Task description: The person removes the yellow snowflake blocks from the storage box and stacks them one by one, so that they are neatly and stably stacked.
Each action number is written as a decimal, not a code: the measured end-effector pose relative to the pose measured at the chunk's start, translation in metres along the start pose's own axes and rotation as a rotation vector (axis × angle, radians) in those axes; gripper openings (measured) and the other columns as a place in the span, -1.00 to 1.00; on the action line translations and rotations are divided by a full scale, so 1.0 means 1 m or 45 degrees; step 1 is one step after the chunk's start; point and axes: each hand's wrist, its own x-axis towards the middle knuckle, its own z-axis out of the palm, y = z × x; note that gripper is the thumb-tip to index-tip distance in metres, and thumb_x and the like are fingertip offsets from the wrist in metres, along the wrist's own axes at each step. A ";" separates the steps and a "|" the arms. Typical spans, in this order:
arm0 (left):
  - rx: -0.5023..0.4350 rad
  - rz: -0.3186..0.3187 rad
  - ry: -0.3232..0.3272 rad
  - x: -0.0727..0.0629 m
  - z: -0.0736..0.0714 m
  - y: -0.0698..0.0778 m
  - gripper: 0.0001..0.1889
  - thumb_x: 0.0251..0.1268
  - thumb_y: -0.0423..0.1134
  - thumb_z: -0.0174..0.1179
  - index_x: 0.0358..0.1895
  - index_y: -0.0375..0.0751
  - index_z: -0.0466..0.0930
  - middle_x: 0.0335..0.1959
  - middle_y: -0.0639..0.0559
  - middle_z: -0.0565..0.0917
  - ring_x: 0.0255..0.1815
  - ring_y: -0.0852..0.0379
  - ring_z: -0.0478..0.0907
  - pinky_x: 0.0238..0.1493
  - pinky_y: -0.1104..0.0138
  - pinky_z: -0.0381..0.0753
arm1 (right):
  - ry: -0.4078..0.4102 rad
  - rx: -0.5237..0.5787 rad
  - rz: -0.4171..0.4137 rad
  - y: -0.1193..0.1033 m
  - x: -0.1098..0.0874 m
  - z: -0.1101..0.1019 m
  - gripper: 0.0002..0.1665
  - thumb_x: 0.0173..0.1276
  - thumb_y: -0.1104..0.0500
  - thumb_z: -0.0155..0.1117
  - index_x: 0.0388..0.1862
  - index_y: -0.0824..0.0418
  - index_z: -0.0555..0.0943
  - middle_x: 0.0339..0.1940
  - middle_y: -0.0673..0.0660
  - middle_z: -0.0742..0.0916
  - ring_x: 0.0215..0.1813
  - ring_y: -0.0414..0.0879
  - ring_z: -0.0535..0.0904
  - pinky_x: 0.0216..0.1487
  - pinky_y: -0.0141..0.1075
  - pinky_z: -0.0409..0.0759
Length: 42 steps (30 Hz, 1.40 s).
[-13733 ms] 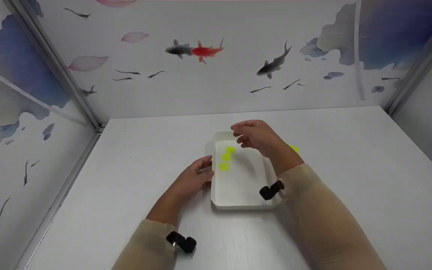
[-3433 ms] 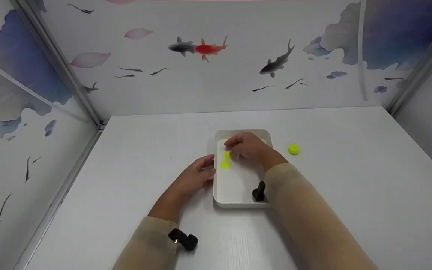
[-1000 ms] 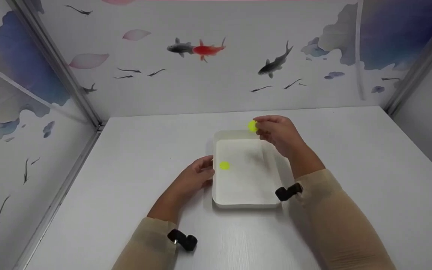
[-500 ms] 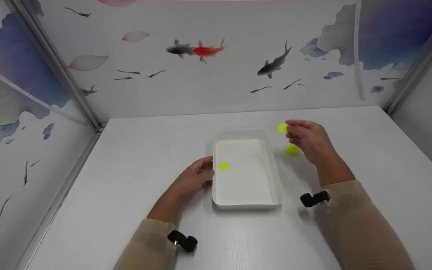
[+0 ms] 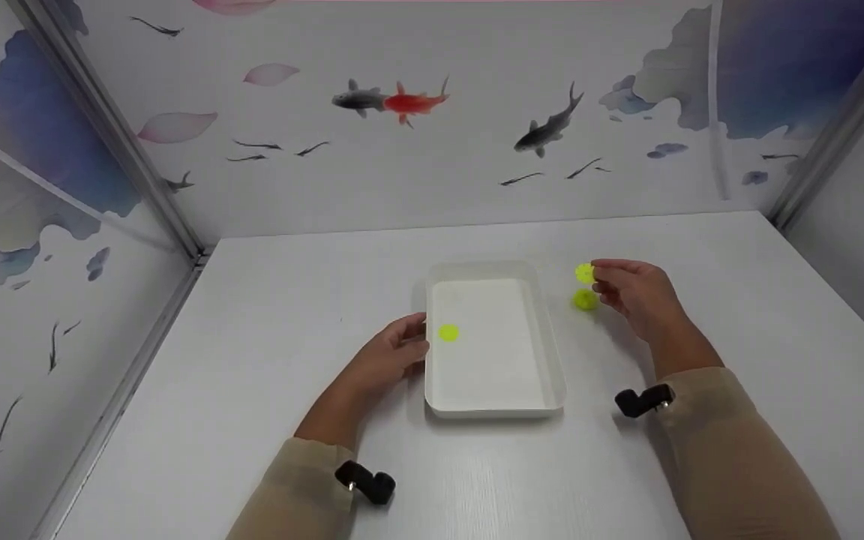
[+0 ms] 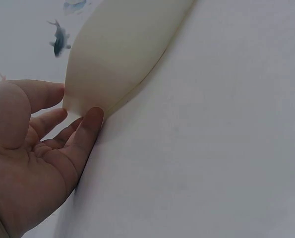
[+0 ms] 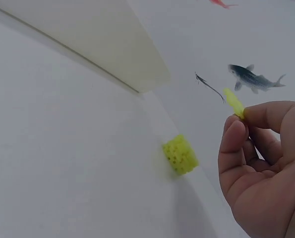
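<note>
In the head view, my right hand (image 5: 640, 300) pinches a thin, bright yellow disc with a notched edge (image 5: 585, 272) between thumb and fingers. The disc is held up above the table, close over a short yellow stack (image 5: 586, 300) right of the tray. In the right wrist view the stack (image 7: 180, 154) looks like several such discs piled flat, and the held disc (image 7: 234, 103) is seen nearly edge-on, apart from it. One yellow disc (image 5: 448, 332) lies in the white tray (image 5: 492, 412). My left hand (image 5: 387, 352) touches the tray's left outer wall with its fingertips.
The white table (image 5: 289, 300) extends on both sides of the tray. A white wall (image 5: 432, 172) with painted fish stands along the table's back, and side panels with metal posts (image 5: 121, 142) flank it.
Discs in the tray have gone from three to one. The right hand has carried a disc from the tray rightward, then lowered it towards the stack. The left hand has stayed at the tray.
</note>
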 end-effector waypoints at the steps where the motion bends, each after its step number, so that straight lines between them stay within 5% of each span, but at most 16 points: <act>1: 0.000 -0.003 0.002 0.000 0.000 0.000 -0.38 0.65 -0.18 0.18 0.67 0.05 0.27 0.62 0.02 0.40 0.55 0.01 0.48 0.54 0.08 0.52 | -0.002 -0.017 0.007 0.002 0.001 -0.001 -0.45 0.61 -0.12 0.30 0.43 0.08 0.60 0.24 0.01 0.64 0.15 -0.09 0.61 0.15 -0.49 0.69; 7: 0.012 -0.006 -0.002 0.000 0.000 -0.001 -0.37 0.64 -0.15 0.18 0.67 0.08 0.28 0.62 0.06 0.41 0.57 0.05 0.46 0.55 0.09 0.52 | 0.012 -0.075 0.065 0.013 0.007 -0.005 -0.50 0.64 -0.08 0.27 0.42 0.06 0.61 0.29 0.03 0.61 0.18 -0.07 0.58 0.16 -0.45 0.68; 14: 0.019 0.019 -0.016 0.001 -0.001 -0.002 -0.38 0.64 -0.16 0.16 0.67 0.09 0.28 0.61 0.07 0.41 0.55 0.06 0.48 0.54 0.09 0.54 | 0.014 0.036 0.129 0.022 0.009 -0.005 -0.55 0.62 -0.04 0.30 0.39 0.03 0.62 0.33 0.05 0.58 0.21 -0.05 0.53 0.24 -0.41 0.68; 34: 0.004 0.021 -0.023 0.001 0.000 -0.001 -0.38 0.65 -0.19 0.16 0.68 0.02 0.27 0.63 0.00 0.39 0.57 0.01 0.47 0.54 0.07 0.53 | 0.025 -0.137 0.082 0.027 0.011 -0.006 -0.53 0.63 -0.01 0.29 0.43 0.06 0.60 0.41 0.11 0.56 0.22 0.01 0.55 0.21 -0.42 0.71; 42: 0.015 0.017 -0.021 -0.001 -0.001 -0.002 -0.38 0.65 -0.13 0.16 0.68 0.09 0.27 0.61 0.05 0.40 0.55 0.03 0.49 0.57 0.07 0.50 | 0.021 -0.038 0.107 0.029 0.011 -0.005 -0.53 0.60 0.04 0.32 0.40 0.09 0.58 0.30 0.13 0.58 0.14 0.01 0.57 0.16 -0.41 0.72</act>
